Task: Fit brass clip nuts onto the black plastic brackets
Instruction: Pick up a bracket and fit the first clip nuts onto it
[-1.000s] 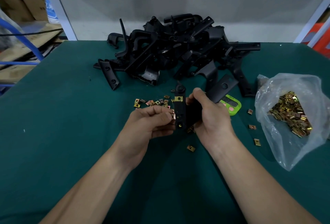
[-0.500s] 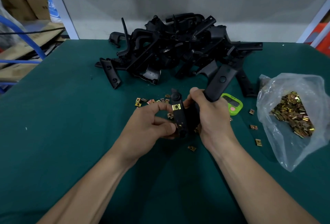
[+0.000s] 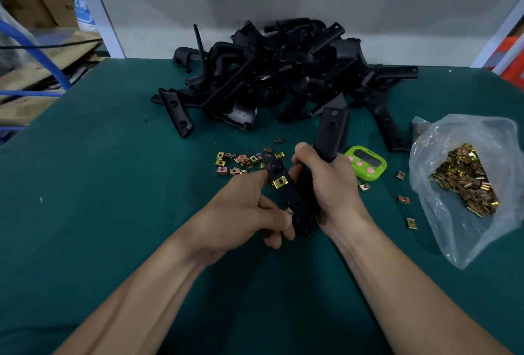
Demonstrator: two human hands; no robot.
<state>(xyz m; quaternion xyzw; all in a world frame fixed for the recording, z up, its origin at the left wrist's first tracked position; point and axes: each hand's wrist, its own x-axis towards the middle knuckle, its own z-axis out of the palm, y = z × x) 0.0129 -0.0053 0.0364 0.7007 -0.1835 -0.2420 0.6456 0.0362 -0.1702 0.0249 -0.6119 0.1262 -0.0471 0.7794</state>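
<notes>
Black plastic bracket (image 3: 293, 199) is held above the green felt surface (image 3: 113, 184), centre of view, between both hands. Square brass clip nut (image 3: 280, 182) sits clipped on its narrow arm, just below the round end. Right hand (image 3: 329, 187) grips the bracket's wider arm, fingers wrapped round it, thumb up beside the nut. Left hand (image 3: 246, 213) is curled at the bracket's lower end, thumb and fingers pinching there; a small pale piece at its fingertips is possibly a second nut, too blurred to tell. Loose brass clip nuts (image 3: 243, 160) lie scattered on the surface just beyond the left hand. Lime green digital timer (image 3: 365, 162) lies just right of the right hand. Clear plastic bag of brass nuts (image 3: 465, 182) lies further right. Heap of black plastic brackets (image 3: 278, 77) is piled at the far edge.
</notes>
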